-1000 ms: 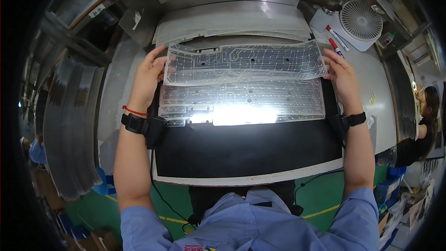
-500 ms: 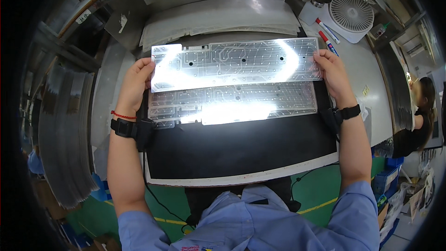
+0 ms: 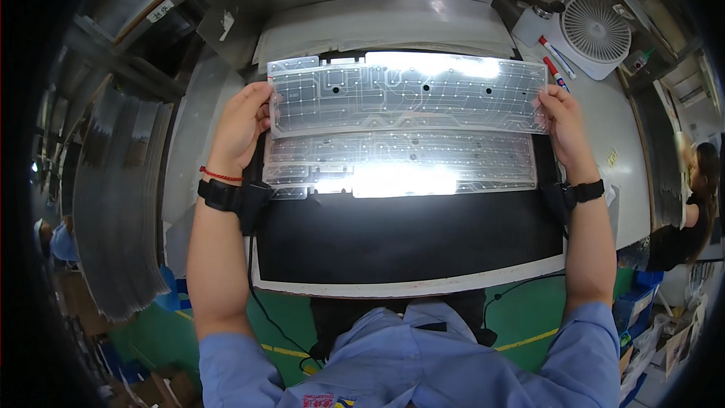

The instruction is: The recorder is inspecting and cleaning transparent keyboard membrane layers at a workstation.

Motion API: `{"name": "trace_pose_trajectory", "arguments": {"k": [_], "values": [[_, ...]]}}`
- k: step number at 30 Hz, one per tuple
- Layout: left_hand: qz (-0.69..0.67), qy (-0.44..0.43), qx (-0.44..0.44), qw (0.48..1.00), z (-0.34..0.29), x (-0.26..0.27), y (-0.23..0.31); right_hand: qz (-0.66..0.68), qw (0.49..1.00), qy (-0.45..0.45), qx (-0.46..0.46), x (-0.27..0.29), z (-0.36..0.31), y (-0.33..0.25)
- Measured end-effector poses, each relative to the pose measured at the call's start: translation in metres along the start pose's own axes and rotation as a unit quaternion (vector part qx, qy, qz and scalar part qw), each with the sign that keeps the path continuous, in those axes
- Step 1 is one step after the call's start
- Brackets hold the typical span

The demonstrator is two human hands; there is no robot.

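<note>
Between my hands is a clear, long keyboard membrane sheet (image 3: 393,102), printed with fine circuit lines and dots and marked with several black spots. My left hand (image 3: 243,122) pinches its left end, and my right hand (image 3: 563,115) pinches its right end. A second, similar clear sheet (image 3: 430,149) lies behind and below it on a black mat (image 3: 408,238). The held sheet covers its far part. Bright glare washes out the top edge of the held sheet and the near edge of the lower one.
At the back right stand a white fan (image 3: 596,29), a bottle (image 3: 535,24) and red-capped markers (image 3: 555,74). Stacked sheets (image 3: 385,30) lie beyond the mat. Tall sheet stacks (image 3: 117,196) flank the left side. Another person (image 3: 698,189) is at the far right.
The held sheet has tilted, so its glare moved from the middle to the top edge and its circuit lines show more clearly. The whole view shifted slightly. Both hands keep their grip.
</note>
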State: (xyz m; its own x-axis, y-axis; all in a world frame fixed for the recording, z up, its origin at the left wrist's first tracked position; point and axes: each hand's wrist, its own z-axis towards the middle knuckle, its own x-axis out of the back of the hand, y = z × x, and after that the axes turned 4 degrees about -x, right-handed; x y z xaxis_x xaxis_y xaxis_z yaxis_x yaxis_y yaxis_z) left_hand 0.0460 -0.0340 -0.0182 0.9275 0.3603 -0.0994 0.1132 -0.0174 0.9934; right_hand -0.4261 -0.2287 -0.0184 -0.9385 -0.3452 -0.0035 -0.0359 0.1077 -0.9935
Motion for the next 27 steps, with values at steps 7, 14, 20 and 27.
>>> {"name": "trace_pose_trajectory", "arguments": {"k": [7,14,20,27], "values": [[0.008,0.031,-0.004,0.999,-0.002,-0.004,0.001,0.001,1.000,-0.009,0.008,0.000,0.001,0.002],[0.015,0.036,0.002,0.999,-0.003,-0.005,0.002,0.006,0.999,-0.022,0.023,0.004,0.003,0.006],[0.076,0.042,-0.006,0.996,-0.003,-0.008,0.004,-0.017,0.999,-0.010,0.037,0.009,0.005,0.010],[0.091,0.051,-0.034,0.994,-0.003,-0.007,0.004,-0.022,0.998,-0.018,0.056,0.010,0.005,0.011]]}}
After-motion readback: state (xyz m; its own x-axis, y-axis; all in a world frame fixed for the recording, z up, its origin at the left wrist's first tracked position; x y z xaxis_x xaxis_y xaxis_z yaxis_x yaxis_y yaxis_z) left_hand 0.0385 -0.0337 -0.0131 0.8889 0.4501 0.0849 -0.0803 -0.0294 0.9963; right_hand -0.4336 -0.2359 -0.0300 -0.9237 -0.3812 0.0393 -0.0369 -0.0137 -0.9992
